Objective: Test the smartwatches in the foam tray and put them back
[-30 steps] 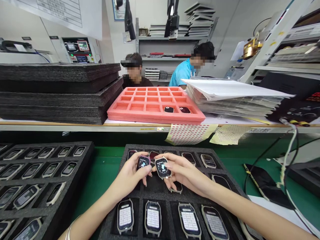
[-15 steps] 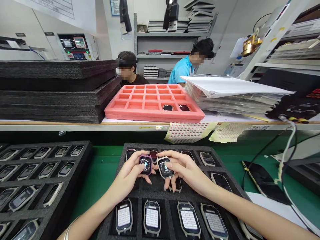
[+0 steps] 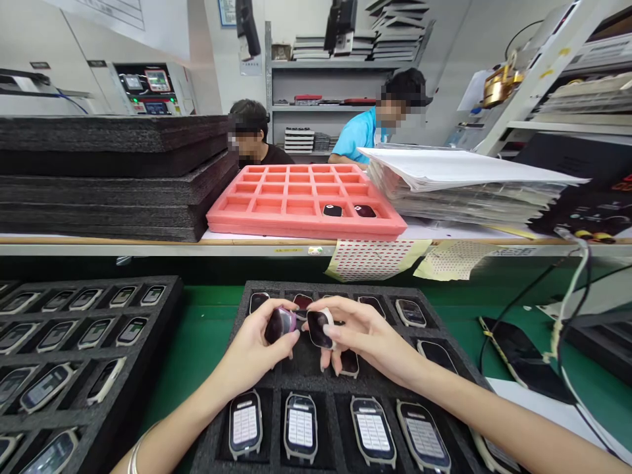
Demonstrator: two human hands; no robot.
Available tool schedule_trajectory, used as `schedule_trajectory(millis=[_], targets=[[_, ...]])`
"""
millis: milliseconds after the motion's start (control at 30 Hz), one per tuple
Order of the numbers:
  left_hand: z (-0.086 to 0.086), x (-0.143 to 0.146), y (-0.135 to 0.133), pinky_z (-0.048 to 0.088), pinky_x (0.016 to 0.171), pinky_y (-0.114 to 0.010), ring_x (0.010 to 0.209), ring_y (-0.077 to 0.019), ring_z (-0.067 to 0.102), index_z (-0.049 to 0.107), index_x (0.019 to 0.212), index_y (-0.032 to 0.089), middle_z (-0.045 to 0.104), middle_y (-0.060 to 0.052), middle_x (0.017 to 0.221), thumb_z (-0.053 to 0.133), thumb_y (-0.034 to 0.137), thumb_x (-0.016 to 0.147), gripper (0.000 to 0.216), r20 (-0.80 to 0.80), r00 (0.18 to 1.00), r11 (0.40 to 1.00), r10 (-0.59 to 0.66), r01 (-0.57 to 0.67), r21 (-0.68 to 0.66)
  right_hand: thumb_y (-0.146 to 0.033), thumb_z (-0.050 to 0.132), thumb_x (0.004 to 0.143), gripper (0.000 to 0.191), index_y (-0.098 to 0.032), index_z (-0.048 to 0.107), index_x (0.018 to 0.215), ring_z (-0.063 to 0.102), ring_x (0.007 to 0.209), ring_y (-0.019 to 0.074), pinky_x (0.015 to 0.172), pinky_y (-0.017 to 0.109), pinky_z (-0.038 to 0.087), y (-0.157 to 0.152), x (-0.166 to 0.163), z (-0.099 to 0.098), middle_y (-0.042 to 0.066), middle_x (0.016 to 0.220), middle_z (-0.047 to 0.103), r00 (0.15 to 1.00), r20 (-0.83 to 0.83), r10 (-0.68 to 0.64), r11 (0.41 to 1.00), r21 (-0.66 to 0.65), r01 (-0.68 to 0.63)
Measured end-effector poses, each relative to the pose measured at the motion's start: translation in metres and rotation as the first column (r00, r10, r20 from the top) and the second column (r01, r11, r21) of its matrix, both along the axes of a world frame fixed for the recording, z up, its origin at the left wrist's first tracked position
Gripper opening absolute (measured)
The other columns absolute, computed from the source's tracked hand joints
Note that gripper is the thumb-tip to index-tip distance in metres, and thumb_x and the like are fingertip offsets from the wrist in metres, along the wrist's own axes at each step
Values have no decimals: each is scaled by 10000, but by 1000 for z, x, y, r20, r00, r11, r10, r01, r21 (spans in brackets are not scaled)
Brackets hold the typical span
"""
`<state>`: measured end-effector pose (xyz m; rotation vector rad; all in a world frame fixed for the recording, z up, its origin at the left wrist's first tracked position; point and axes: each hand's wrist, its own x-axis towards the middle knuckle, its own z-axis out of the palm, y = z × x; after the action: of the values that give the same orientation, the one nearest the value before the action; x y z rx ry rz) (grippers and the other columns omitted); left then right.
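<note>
My left hand point(image 3: 261, 336) grips a purple-cased smartwatch point(image 3: 280, 325), its dark face tilted to the left. Beside it, my right hand point(image 3: 363, 329) pinches a pale-cased smartwatch point(image 3: 318, 328) between thumb and fingers, and its screen is dark. Both hands are above a black foam tray point(image 3: 269, 382) whose compartments hold several watches without straps. In the near row lie several watches with lit screens, among them a pale watch point(image 3: 300, 428) showing a grid of boxes. Another watch point(image 3: 349, 363) lies in the tray partly hidden behind my right fingers.
Another foam tray of watches point(image 3: 170, 309) lies at left. On the shelf are stacked black foam point(image 3: 118, 197), a pink tray point(image 3: 306, 229) with two watch faces, and papers point(image 3: 459, 168). A phone point(image 3: 526, 359) and cables point(image 3: 567, 296) lie right. Two people point(image 3: 355, 137) sit beyond.
Both watch screens have gone from a lit dial to dark. The purple watch has turned leftward in my left hand, and the pale watch has tilted; my thumbs are off the screen centres.
</note>
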<state>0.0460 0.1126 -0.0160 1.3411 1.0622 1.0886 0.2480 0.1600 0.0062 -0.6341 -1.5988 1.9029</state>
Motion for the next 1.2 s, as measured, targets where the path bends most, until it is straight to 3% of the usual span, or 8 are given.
schedule_trajectory(millis=[167, 333, 433, 733, 1200], targets=[[0, -1, -3, 407, 756, -243, 839, -137, 512, 523, 1017, 216, 561, 8, 937, 535, 84, 783, 269, -119, 992, 995, -45, 54, 78, -215, 657, 850, 316, -121, 569, 1138, 662, 546, 146, 520, 216, 519, -2, 1, -3, 29, 643, 664, 998, 41, 39, 999, 16, -39], [-2, -1, -3, 400, 655, -242, 731, -128, 485, 476, 1109, 232, 533, 8, 930, 539, 171, 823, 299, -117, 993, 997, -12, 20, 74, -206, 675, 831, 390, -130, 559, 1195, 661, 538, 138, 496, 218, 526, -5, -1, -1, 17, 714, 655, 1000, 13, 25, 999, 22, -25], [-2, -1, -2, 397, 687, -245, 765, -135, 492, 472, 1111, 235, 537, 7, 943, 547, 165, 814, 314, -127, 992, 996, -14, 25, 87, -215, 680, 827, 412, -133, 556, 1212, 660, 540, 138, 483, 218, 526, -5, -2, 0, 21, 739, 651, 1000, -2, 22, 1000, 14, -22], [1, 0, -5, 378, 715, -222, 778, -125, 488, 504, 1043, 226, 545, 32, 884, 521, 84, 776, 303, -140, 989, 994, -37, 51, 98, -230, 689, 822, 359, -111, 578, 1142, 601, 462, 116, 444, 191, 483, -1, 1, -3, -6, 562, 629, 997, 63, 36, 999, 33, -38], [3, 1, -5, 381, 725, -224, 799, -133, 502, 499, 1030, 226, 554, 25, 903, 510, 92, 776, 288, -177, 984, 992, -19, 41, 120, -255, 671, 835, 383, -112, 575, 1177, 606, 472, 105, 477, 187, 497, -4, 2, -1, -9, 590, 625, 993, 111, 35, 999, 34, -39]])
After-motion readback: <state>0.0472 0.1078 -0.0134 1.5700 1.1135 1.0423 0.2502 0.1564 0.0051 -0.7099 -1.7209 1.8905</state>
